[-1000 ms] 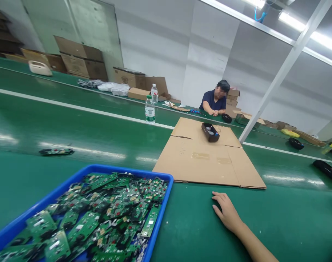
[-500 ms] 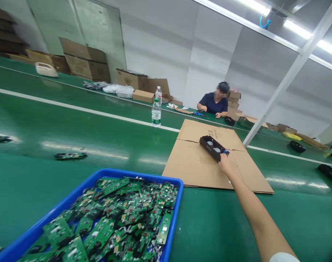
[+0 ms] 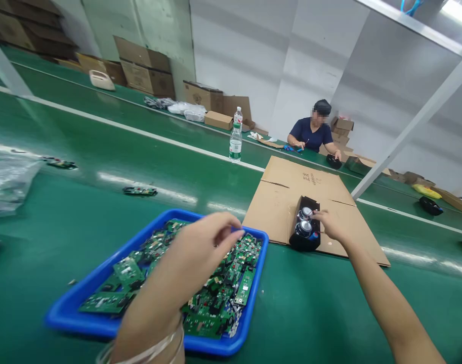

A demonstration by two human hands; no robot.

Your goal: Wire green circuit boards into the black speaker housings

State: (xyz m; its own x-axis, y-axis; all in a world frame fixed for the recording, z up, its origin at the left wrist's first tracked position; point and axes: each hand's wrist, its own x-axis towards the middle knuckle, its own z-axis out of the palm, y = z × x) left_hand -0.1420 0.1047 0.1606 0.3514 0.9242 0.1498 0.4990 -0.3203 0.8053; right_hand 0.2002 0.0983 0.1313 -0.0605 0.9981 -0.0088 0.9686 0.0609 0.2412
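Dragged nearer, the speaker housing (image 3: 305,230) sat on the cardboard (image 3: 280,202), right hand (image 3: 331,225) gripping its edge; left hand (image 3: 196,258) hovered loosely curled, empty, over the blue tray (image 3: 253,308).

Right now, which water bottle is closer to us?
The larger-looking bottle with the green label, standing on the green belt; the other bottle pokes up behind it, farther back.

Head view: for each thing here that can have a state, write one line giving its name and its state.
Right hand: gripping the black speaker housing.
Black speaker housing: on the cardboard's near edge, two round drivers facing up.
Left hand: raised over the tray, fingertips pinched; whether it holds anything is unclear.
Blue tray: heaped with green circuit boards.
Flattened cardboard: unfolded, lying flat.
Water bottle: upright, capped.
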